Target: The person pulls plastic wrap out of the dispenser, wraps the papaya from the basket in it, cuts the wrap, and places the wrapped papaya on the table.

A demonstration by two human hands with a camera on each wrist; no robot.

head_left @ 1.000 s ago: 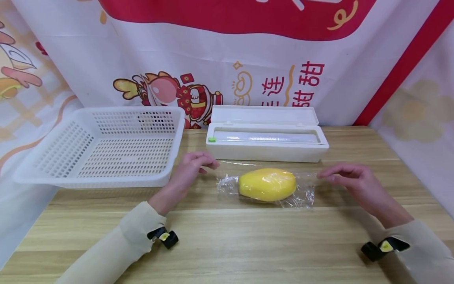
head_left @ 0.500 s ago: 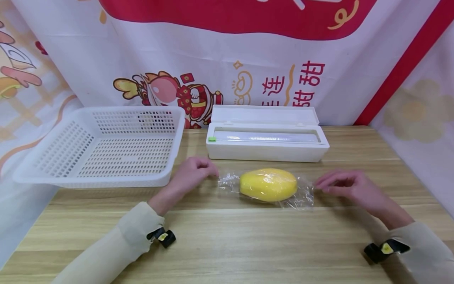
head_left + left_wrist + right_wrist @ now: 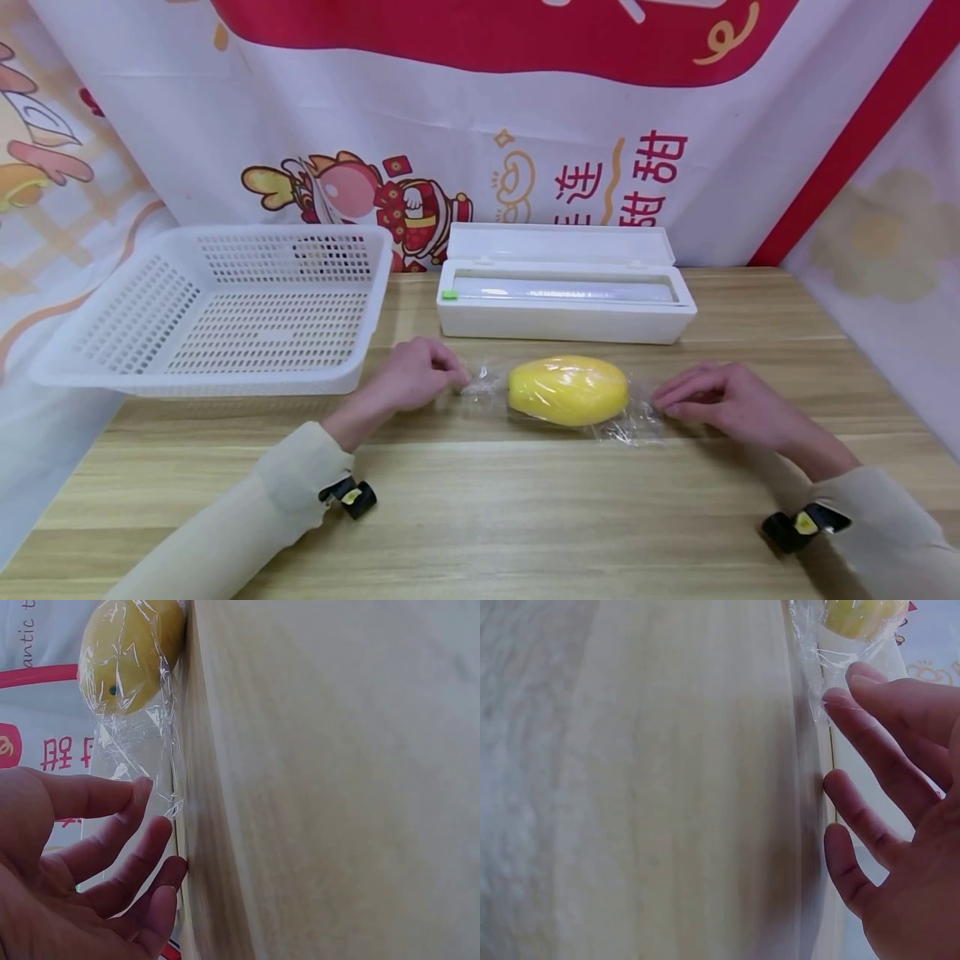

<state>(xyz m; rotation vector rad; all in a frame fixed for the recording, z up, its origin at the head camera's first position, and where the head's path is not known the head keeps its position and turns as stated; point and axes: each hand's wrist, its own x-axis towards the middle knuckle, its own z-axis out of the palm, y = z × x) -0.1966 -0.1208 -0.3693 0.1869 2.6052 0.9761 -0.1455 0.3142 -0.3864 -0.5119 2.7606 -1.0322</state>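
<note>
A smooth yellow oblong fruit lies on its side on the table, wrapped in clear cling film whose loose ends stick out left and right. My left hand is at the left end, thumb and forefinger pinching the film edge. In the left wrist view, crinkled film runs from the fruit to those fingertips, the other fingers loosely bent. My right hand pinches the opposite end with thumb and forefinger. Its remaining fingers spread apart in the right wrist view.
Behind the fruit stands a long white cling film dispenser, lid raised, with a film roll inside and a green slider. A white perforated basket occupies the left. A printed cloth hangs at the table's back edge.
My left hand has come down toward the front to the film's left end. My right hand has shifted left and slightly forward over the right end. The fruit has barely shifted right.
</note>
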